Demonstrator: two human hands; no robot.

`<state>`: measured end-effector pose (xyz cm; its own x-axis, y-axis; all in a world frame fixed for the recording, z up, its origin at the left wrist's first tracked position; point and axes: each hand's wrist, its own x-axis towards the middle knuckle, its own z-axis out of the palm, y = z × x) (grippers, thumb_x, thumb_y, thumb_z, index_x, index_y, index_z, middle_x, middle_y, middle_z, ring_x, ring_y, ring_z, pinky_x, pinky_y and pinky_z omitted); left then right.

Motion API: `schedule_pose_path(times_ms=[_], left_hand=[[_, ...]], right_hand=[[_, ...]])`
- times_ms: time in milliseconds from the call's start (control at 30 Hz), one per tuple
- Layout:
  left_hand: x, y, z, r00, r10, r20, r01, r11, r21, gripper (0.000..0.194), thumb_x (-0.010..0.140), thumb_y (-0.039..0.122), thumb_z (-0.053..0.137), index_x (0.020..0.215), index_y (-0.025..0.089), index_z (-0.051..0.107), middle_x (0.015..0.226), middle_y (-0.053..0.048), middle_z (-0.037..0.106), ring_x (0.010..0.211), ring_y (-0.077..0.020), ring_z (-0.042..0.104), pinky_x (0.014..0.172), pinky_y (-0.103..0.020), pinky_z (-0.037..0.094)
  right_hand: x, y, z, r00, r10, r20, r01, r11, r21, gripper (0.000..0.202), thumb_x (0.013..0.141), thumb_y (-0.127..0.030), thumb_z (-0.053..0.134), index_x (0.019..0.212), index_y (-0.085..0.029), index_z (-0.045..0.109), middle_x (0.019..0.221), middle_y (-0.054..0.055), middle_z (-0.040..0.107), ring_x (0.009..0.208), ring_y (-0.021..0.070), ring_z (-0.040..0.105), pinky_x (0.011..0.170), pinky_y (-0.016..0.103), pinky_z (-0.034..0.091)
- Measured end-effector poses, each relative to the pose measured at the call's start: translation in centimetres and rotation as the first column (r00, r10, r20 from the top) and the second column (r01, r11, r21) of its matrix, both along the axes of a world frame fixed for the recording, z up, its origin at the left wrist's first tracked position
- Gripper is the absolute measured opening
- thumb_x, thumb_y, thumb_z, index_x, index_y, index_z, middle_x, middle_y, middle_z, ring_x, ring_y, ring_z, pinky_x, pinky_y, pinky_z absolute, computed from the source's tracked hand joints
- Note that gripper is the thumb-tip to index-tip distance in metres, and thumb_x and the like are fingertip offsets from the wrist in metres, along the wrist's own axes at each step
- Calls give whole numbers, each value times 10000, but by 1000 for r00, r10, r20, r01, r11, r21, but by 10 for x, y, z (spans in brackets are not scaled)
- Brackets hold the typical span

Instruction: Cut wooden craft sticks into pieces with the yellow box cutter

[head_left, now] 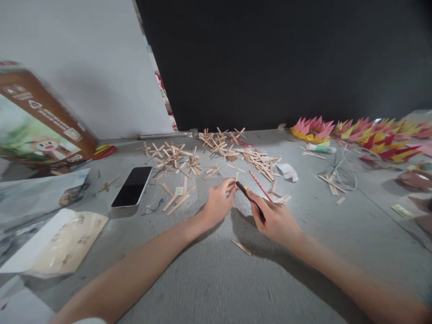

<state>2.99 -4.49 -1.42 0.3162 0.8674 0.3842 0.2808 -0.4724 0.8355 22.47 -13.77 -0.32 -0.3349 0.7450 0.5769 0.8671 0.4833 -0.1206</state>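
A short wooden stick (236, 176) is held up above the middle of the table (189, 288), its upper end projecting from the fingertips of the left hand (220, 201). The thumb and forefinger of that hand are pinched together on it. A dark tool (254, 202), probably a cutter, is gripped by the closed fingers of the right hand (277, 220), its tip set close to the stick; whether contact is made cannot be told. For good control, the stick should be pinched firmly, the tool advanced in small strokes, and the left fingertips kept out of its line.

Beyond the right hand, a striped rod (259, 184) lies close; sideways sweeps should be limited there. Farther back, room is restricted by a stick pile (259, 162) and, behind it, a black panel (286, 63). To the left, the phone (131, 186) is well apart. The widest room is found between the forearms, where only a loose sliver (240, 247) should be avoided.
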Motion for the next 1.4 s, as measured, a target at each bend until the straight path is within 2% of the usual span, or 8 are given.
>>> schedule_pose_path(times_ms=[133,267,367,600,867,1033,1233,1400], left_hand=[[1,1,2,999,-1,39,4,997,-82,137,996,203,642,1122,225,694,1011,-64,854,1026,-261,825,888,-345,633],[2,0,7,997,14,82,0,986,-167,118,962,227,675,1076,201,684,901,-62,853,833,-246,830,738,-312,616],[2,-1,9,996,9,93,9,982,-189,119,963,248,675,1070,194,679,876,-64,849,798,-245,823,686,-300,598],[0,0,4,1000,-7,-7,7,998,-62,117,1012,221,628,1118,224,678,999,-59,852,1057,-271,820,886,-339,607],[-1,-2,6,1000,-5,-26,4,1000,-30,127,1020,203,636,1136,226,684,1002,-58,855,1038,-259,824,945,-363,620],[-2,1,-1,1000,-20,1,20,1000,-10,164,1026,203,630,1175,233,691,1122,-59,841,1150,-238,792,951,-323,624],[-6,9,-9,988,23,-150,-8,995,103,221,1062,234,577,1236,241,712,1146,-67,829,1081,-228,800,968,-351,615],[-12,17,-8,980,-37,-196,72,982,174,317,1066,214,518,1313,245,716,1264,-103,790,1181,-256,753,1065,-408,570]], right_hand=[[0,1,-1,1000,11,-23,-11,1000,-6,400,1075,-186,492,1464,-129,564,914,76,817,602,198,721,535,322,467],[2,2,-6,998,19,-64,-22,999,-43,400,1076,-180,487,1468,-143,555,949,85,823,648,197,746,578,315,507],[4,3,-10,998,13,-67,-17,998,-54,406,1079,-183,494,1481,-146,538,995,89,827,669,203,757,598,324,521],[4,2,-8,999,25,-31,-26,999,-20,407,1078,-177,496,1480,-133,532,935,72,820,631,202,740,558,331,488],[3,2,-7,1000,14,-17,-14,1000,-4,404,1077,-184,501,1477,-140,532,933,78,822,614,201,735,556,326,488],[3,3,-7,999,14,-42,-15,999,-28,401,1079,-186,499,1477,-149,532,961,81,831,632,204,750,565,321,501],[2,4,-5,999,-7,-51,2,995,-100,400,1087,-206,467,1478,-156,535,1053,100,841,674,205,773,576,310,505],[-6,-1,7,994,-109,-15,107,987,-124,383,1102,-262,438,1450,-175,574,916,71,837,576,199,738,510,303,429]])
